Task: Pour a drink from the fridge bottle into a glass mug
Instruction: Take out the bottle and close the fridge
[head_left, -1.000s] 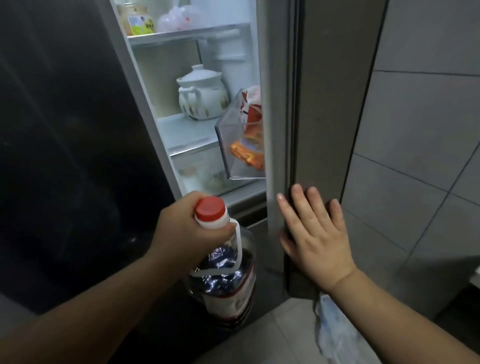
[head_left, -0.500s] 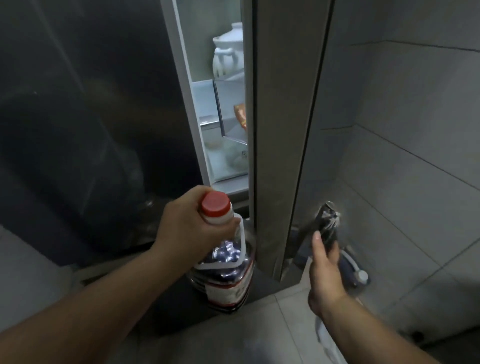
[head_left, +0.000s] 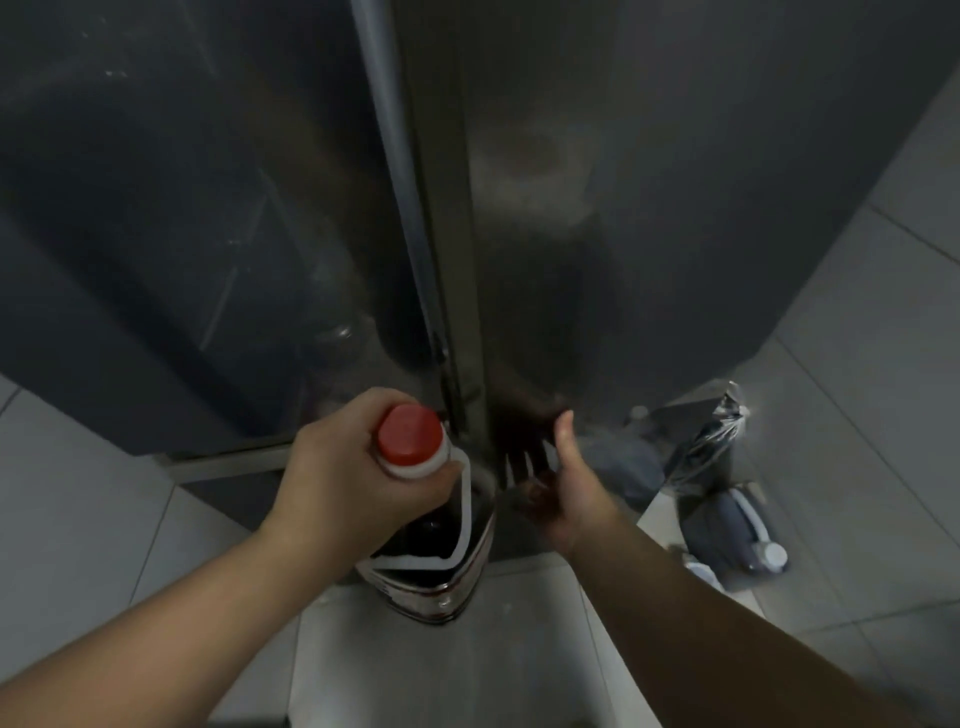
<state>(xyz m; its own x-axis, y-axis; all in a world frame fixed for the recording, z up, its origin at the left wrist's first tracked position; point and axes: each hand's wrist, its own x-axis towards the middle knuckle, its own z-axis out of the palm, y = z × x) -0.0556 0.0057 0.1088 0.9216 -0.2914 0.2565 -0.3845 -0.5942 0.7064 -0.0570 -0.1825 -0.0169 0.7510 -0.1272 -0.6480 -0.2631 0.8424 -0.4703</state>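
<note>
A large plastic bottle of dark drink with a red cap and a white carry strap hangs upright in front of the fridge. My left hand is closed around its neck just below the cap. My right hand lies flat with fingers spread against the lower part of the right fridge door, holding nothing. Both dark, glossy fridge doors are shut, with a narrow seam between them. No glass mug is in view.
The left fridge door fills the upper left. On the grey tiled floor right of the fridge lie a dark plastic bag and a grey container with a white cap. Pale floor tiles stretch under my arms.
The right fridge door has swung from ajar to shut under my right hand, hiding the shelves. My view has tilted down. The bottle stays in my left hand.
</note>
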